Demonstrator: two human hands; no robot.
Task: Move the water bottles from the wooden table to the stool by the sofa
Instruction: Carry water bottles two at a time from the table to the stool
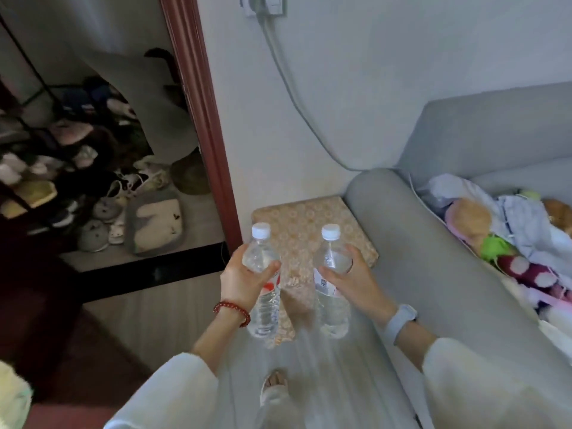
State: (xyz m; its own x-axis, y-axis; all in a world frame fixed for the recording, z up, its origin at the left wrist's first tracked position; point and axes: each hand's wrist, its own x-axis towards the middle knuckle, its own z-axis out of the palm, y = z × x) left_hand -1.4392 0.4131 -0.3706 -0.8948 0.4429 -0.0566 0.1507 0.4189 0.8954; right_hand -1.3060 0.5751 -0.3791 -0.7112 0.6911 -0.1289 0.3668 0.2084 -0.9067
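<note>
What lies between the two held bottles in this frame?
In the head view, nothing solid separates the left bottle from the right bottle; through the gap only the patterned stool cushion shows below.

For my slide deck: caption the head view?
Left hand and right hand carry capped water bottles above the cushioned stool.

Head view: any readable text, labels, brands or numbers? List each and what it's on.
None legible.
Left bottle, in the left hand: red and white label, print too blurred to read.
Right bottle, in the right hand: white label with red and blue marks, also blurred.
Caps, stool, watch: no text visible.
</note>
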